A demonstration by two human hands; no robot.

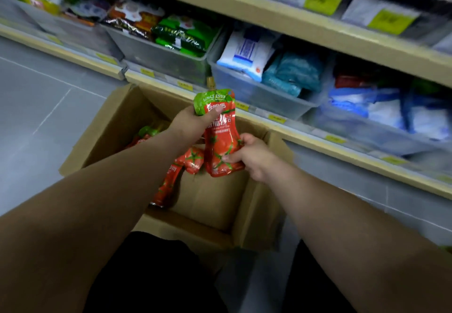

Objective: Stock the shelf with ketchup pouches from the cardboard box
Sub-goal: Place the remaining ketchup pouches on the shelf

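A red ketchup pouch (219, 132) with a green top and a spout is held upright above the open cardboard box (215, 198). My left hand (193, 122) grips its green upper part. My right hand (252, 156) grips its lower right edge. More ketchup pouches (178, 173) lie in the box below, some partly hidden by my left forearm. The shelf (288, 129) runs just behind the box.
Clear plastic bins on the lower shelf hold green snack packets (186, 34), white and blue packs (249, 51) and teal packs (293, 73). An upper shelf (281, 17) with yellow price tags runs above. Grey tiled floor (44, 107) lies to the left.
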